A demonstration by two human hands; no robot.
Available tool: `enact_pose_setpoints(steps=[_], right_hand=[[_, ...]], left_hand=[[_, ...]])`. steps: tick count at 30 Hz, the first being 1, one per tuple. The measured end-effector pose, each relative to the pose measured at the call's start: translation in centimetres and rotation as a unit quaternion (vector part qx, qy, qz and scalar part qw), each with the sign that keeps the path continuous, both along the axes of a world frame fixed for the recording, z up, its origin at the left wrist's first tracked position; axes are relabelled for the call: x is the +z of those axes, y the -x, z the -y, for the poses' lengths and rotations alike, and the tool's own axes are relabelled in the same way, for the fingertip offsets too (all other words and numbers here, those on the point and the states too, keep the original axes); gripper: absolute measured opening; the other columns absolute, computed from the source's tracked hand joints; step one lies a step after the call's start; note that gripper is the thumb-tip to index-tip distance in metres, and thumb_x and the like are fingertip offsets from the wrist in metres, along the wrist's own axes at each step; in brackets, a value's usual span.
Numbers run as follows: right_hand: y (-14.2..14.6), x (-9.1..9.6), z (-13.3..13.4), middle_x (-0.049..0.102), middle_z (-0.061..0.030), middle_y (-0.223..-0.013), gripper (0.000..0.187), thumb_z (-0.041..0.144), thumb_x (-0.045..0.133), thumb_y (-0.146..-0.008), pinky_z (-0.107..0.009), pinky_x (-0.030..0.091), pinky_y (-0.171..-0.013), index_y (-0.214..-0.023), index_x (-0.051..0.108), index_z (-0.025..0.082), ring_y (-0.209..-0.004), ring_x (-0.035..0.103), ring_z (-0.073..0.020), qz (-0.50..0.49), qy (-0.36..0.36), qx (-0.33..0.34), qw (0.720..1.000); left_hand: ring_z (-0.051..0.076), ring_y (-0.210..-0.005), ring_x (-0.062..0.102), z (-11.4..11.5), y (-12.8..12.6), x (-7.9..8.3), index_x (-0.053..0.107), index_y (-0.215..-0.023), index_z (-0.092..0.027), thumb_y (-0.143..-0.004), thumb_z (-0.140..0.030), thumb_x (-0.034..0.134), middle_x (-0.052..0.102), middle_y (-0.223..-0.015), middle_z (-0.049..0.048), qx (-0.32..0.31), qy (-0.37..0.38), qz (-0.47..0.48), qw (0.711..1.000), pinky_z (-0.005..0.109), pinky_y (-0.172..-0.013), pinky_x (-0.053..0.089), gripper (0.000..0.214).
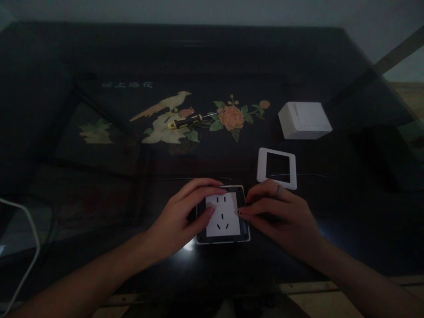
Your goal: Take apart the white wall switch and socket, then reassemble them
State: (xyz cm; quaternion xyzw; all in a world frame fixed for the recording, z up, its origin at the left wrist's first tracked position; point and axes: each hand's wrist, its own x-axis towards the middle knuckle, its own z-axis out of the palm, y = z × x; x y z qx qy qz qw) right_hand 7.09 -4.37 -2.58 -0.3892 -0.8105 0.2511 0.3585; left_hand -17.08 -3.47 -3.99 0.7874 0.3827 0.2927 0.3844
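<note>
A wall socket [228, 224] with a white face and a dark surround lies face up on a white-edged base near the table's front. My left hand [185, 207] grips it, with fingers over the top left edge and thumb on the white face. At its right edge, my right hand [281, 212] is closed in a pinch, thumb and forefinger together on a tiny glinting piece that looks like a screw [239, 212]. Most of that piece is hidden by the fingertips. A white cover frame [260, 165] lies just beyond my right hand.
A yellow and black screwdriver [185, 121] lies farther back on the dark glossy tabletop [198, 55], over a printed bird and flower picture. At the back right sits a white switch box [306, 119]. A white cable [33, 225] curves along the left side.
</note>
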Motion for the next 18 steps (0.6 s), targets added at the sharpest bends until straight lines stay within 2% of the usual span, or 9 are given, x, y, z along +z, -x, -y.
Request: enact_pose_setpoints(steps=[13,18], right_hand=[[0.06,-0.16,-0.09,0.064,-0.0040,-0.084,0.007,0.013,0.066,-0.090,-0.021,0.052,-0.068,-0.083,0.068,0.014,-0.078,0.063,-0.0104,0.010,-0.038,0.023,0.999],[0.12,-0.20,-0.06,0.066,-0.0050,-0.082,0.008,0.014,0.064,-0.092,-0.023,0.053,-0.068,-0.084,0.068,0.012,-0.077,0.062,-0.0121,0.035,-0.079,0.017,0.996]], left_hand=[[0.014,-0.119,0.057,0.02,-0.04,-0.03,0.060,-0.124,-0.020,-0.096,-0.012,0.051,0.059,-0.127,0.0064,0.001,-0.011,-0.005,1.000,0.028,-0.103,0.049,0.030],[0.014,-0.119,0.058,0.11,-0.04,-0.03,0.060,-0.124,-0.021,-0.096,-0.012,0.051,0.059,-0.127,0.0062,0.004,-0.008,-0.001,1.000,0.028,-0.102,0.050,0.030]])
